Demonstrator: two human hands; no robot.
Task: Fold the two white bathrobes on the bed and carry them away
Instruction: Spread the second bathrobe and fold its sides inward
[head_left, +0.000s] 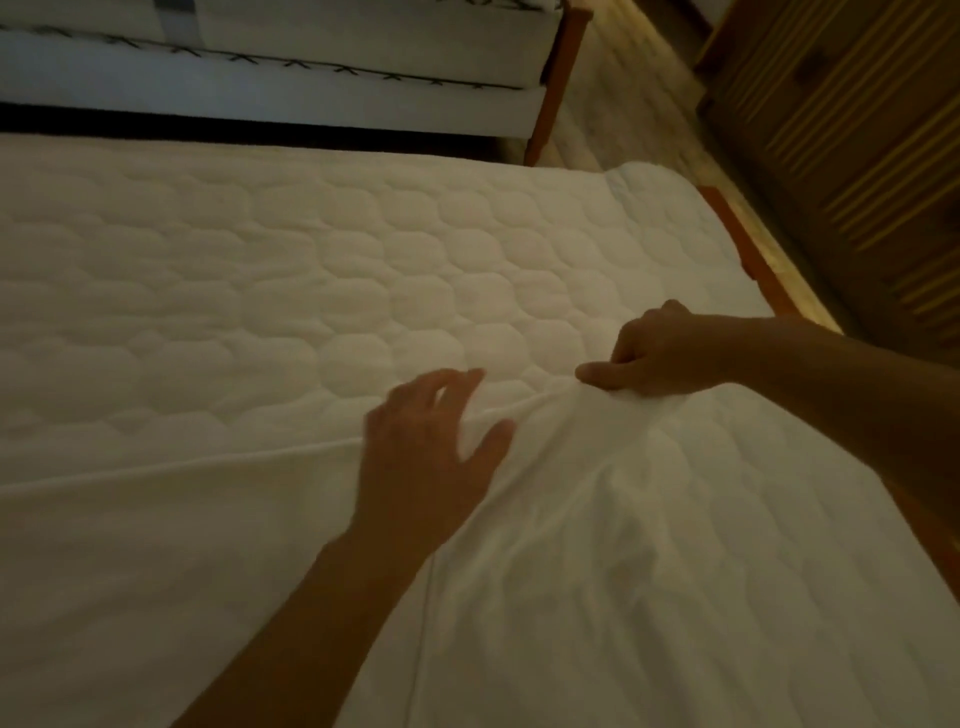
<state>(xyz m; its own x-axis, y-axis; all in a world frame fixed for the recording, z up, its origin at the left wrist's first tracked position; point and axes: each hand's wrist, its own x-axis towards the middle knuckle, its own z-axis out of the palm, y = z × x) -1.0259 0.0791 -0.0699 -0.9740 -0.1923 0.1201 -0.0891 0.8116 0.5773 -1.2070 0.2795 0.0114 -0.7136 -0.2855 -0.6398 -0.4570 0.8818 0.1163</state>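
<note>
Head view looks down across the bed (249, 249), whose quilted white top fills most of the picture. A thin white bathrobe (623, 530) is spread flat over its near part, its hemmed edge running from the left side up to the two hands. In this dim, soft picture it reads only as a sheet of white cloth, so calling it a robe is a judgement from the task, and no second robe can be made out. The right hand (660, 358) has its fingers curled and its thumb laid along the edge, pinching a bunched bit of the cloth, with creases fanning out from the grip. The left hand (431, 441) is spread wide and blurred, lying on or just above the same edge beside it and gripping nothing that can be seen. The likely step is drawing this edge over to make a fold. The risk lies in that one-point pinch: pulling from it alone would probably drag the cloth into a skewed, wrinkled fold, and the thin fabric could slide on the smooth quilting. If the left hand does not pin the hem, the lower layer may shift. A second bed (270, 78) stands beyond, well apart.
</note>
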